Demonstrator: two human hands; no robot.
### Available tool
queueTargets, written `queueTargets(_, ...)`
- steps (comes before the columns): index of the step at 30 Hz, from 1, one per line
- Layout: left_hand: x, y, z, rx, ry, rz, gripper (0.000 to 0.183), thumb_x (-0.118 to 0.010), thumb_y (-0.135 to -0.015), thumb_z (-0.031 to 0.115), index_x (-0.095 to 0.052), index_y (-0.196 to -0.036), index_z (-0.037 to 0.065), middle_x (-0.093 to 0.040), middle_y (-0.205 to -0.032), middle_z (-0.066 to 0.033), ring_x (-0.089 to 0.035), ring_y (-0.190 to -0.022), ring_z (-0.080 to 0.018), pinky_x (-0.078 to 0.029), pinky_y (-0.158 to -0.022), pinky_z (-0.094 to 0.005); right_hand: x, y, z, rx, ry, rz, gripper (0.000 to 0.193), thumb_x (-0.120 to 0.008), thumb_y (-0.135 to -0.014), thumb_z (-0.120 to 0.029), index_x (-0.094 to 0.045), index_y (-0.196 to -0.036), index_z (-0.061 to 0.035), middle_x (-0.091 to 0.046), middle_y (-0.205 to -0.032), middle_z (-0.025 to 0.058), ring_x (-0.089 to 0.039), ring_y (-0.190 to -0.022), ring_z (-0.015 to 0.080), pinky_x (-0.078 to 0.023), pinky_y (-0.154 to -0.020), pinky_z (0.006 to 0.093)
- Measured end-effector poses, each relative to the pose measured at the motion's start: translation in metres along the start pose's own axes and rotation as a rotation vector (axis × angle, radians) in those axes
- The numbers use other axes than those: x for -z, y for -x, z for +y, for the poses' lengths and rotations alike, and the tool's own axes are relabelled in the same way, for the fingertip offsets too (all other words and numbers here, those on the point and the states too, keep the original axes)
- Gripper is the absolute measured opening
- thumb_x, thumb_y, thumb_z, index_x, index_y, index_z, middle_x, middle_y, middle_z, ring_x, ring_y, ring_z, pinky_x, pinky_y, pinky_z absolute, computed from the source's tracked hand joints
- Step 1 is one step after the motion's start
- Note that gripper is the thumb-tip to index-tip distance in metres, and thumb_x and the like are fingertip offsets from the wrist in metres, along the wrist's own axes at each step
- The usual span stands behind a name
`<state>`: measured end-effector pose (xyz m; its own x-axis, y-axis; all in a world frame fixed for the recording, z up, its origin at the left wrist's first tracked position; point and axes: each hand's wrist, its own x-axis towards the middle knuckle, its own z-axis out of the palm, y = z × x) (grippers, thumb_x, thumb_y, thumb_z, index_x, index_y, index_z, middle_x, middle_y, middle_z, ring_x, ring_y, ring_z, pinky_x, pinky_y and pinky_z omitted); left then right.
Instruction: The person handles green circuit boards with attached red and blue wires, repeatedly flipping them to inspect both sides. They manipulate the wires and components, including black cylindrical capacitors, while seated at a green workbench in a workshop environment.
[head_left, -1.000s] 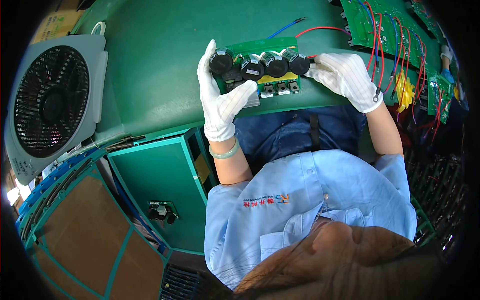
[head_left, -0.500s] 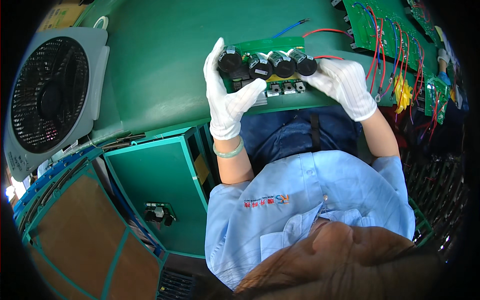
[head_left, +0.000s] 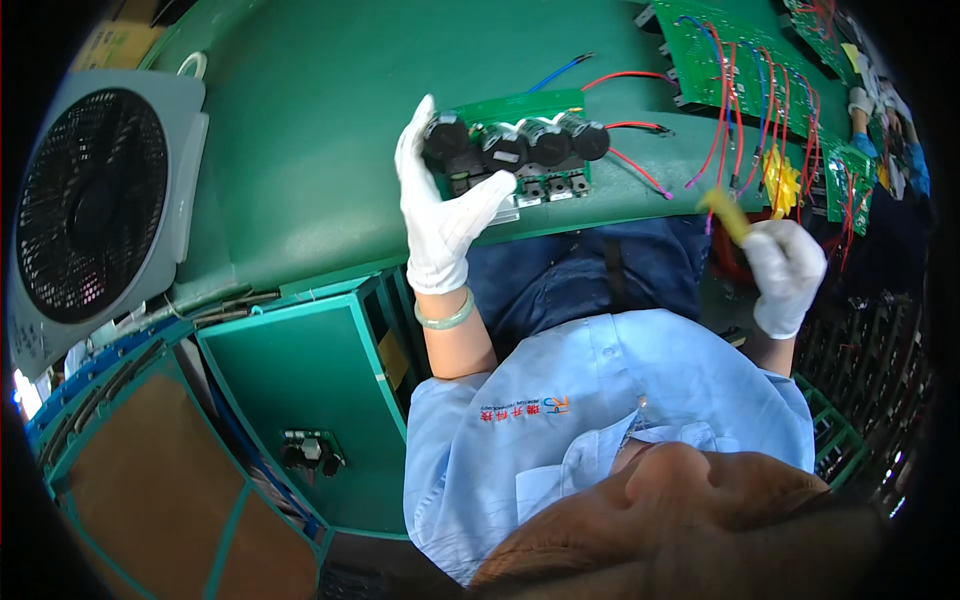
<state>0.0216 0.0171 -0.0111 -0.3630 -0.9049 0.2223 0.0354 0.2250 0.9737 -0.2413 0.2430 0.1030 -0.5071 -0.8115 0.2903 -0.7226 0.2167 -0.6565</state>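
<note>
My left hand, in a white glove, grips the left end of a green circuit board near the bench's front edge. Its thumb lies in front of the board and the fingers run up the left side. Several black cylindrical capacitors stand in a row on the board, with small black parts along the near edge. Off to the right, my gloved right hand is closed round a yellow stick-like tool. Motion blurs the tool, so its kind is unclear. Red and blue wires trail beside the board.
A grey box fan stands at the left. Larger green circuit boards with red and blue wires lie at the back right, near a yellow bundle. Another person's gloved hand shows at far right. A green cabinet sits below the bench.
My right hand has left the board's right end, moved right and toward me, and now holds the yellow tool. The left hand still grips the board. The whole view has shifted slightly.
</note>
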Motion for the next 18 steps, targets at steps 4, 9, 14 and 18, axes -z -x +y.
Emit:
queueTargets(4, -0.003, 0.003, 0.006, 0.121, 0.130, 0.049, 0.091, -0.082, -0.066, 0.004, -0.040, -0.147, 0.001, -0.052, -0.131, -0.0110, -0.053, -0.119, -0.0227, -0.041, -0.106, -0.0364, 0.041, 0.003, 0.057, -0.408, -0.021, 0.398, 0.024, -0.069, -0.094, -0.023, -0.070, -0.084, -0.0004, -0.060, -0.065, 0.0001, -0.048, -0.056, 0.0036, -0.035, -0.051, 0.0216)
queueTargets(9, -0.003, 0.003, 0.000, 0.093, 0.127, 0.051, 0.094, -0.082, -0.066, 0.004, -0.038, -0.149, 0.002, -0.047, -0.139, -0.0119, -0.048, -0.126, -0.0246, -0.033, -0.112, -0.0383, 0.056, 0.002, 0.122, -0.634, 0.158, 0.363, 0.042, -0.074, -0.088, -0.043, -0.069, -0.076, -0.0034, -0.056, -0.057, 0.0003, -0.049, -0.052, 0.0056, -0.038, -0.050, 0.0258)
queueTargets(14, -0.009, 0.001, 0.002, 0.117, 0.119, 0.042, 0.098, -0.084, -0.065, 0.011, -0.036, -0.149, 0.001, -0.042, -0.145, -0.0136, -0.043, -0.132, -0.0264, -0.027, -0.116, -0.0395, 0.064, 0.007, 0.193, -0.704, 0.771, 0.060, 0.061, -0.057, -0.088, -0.066, -0.069, -0.076, -0.0078, -0.064, -0.066, 0.0161, -0.066, -0.069, 0.0331, -0.049, -0.063, 0.0440)
queueTargets(18, -0.007, 0.002, -0.001, 0.104, 0.126, 0.056, 0.097, -0.084, -0.065, 0.011, -0.036, -0.149, 0.000, -0.042, -0.146, -0.0140, -0.043, -0.132, -0.0265, -0.027, -0.116, -0.0396, 0.070, -0.003, 0.199, -0.805, 0.791, -0.241, 0.069, -0.046, -0.090, -0.070, -0.071, -0.080, -0.0067, -0.068, -0.073, 0.0189, -0.067, -0.081, 0.0387, -0.050, -0.072, 0.0490)
